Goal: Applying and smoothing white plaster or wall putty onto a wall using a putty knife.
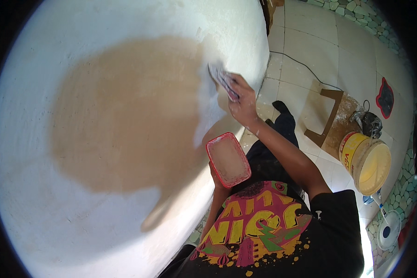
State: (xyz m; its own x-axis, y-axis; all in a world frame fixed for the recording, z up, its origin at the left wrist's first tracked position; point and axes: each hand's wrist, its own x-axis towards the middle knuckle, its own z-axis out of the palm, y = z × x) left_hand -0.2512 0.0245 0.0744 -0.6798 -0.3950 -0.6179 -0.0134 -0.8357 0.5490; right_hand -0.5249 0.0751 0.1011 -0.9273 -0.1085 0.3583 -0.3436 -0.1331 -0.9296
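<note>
My right hand (243, 103) is closed around a flat, white-smeared scraper (223, 79) with a thin dark edge. Its front end meets the white wall surface (125, 222), where the picture is slightly blurred. Lower down, my left hand (217, 177) grips a red rectangular tub (230, 160) from beneath and the side; most of those fingers are hidden by it. Inside the tub lies a pale, beige-looking paste, smeared up the walls. White spots mark my right wrist.
A big round shadow covers the wall's middle. To the right, on pale floor tiles (306, 21), stand a low brown wooden bench (331, 118), a yellow-and-white bucket (349, 153) and a dark red-edged mat (385, 98). A black cable (306, 65) crosses the floor. A round white fan-like object (388, 230) lies near green stones.
</note>
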